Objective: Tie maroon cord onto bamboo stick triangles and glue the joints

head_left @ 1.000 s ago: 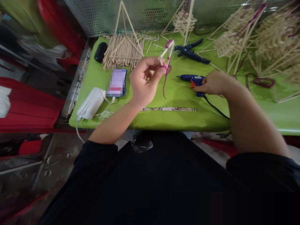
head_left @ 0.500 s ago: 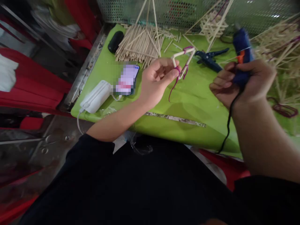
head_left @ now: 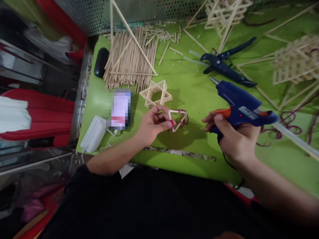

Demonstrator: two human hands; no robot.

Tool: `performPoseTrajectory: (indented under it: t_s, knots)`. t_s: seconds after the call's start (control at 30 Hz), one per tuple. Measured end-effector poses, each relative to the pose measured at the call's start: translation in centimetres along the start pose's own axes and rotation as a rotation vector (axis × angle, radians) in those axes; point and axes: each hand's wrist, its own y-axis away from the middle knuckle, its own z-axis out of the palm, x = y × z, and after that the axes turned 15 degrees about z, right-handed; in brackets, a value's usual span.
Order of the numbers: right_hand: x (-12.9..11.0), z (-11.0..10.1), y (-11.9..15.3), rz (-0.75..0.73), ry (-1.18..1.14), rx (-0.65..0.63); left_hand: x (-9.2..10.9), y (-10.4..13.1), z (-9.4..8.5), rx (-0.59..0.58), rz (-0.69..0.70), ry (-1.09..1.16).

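My left hand pinches a small stick frame with purple cord looped round its sides. The frame is held above the green tabletop. My right hand grips the handle of a blue hot glue gun, its fingers at the orange trigger. The gun's nozzle points up and to the left, and a translucent glue stick sticks out of its rear. Just beyond my left hand lies a star-shaped stick piece. Dark blue cutters rest on the table past the gun's nozzle.
A pile of thin wooden sticks lies at the back left, beside a black case. A phone and a white power bank are near the left edge. Lattice stick structures and purple cord occupy the right side.
The glue gun has swung from upright to lying sideways, nozzle leftward, and is lower. My left hand has come down nearer the table with the frame. The star-shaped piece now shows.
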Motion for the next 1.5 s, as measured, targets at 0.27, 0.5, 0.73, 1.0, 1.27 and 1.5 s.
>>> performPoseTrajectory:
  t_s: [0.27,0.5,0.73,1.0,1.27,1.5]
  knots:
    - [0.3,0.6,0.6,0.047,0.078,-0.051,0.0,0.1,0.5,-0.097,-0.034,0.031]
    - [0.0,0.5,1.8,0.179,0.091,0.018,-0.4,0.5,0.9,-0.117,-0.112,0.119]
    - [-0.2,0.2,1.8,0.24,0.112,0.008,-1.1,1.0,1.2,-0.138,-0.082,0.085]
    - [-0.7,0.8,2.6,0.044,-0.013,0.0,-0.7,1.0,0.7,-0.312,0.181,-0.208]
    - [0.1,1.5,2.7,-0.012,-0.117,0.063,-1.1,1.7,2.0,-0.319,0.246,-0.504]
    - [0.4,1.8,2.7,-0.077,-0.121,0.051,-0.8,1.7,1.6,-0.226,0.378,-0.745]
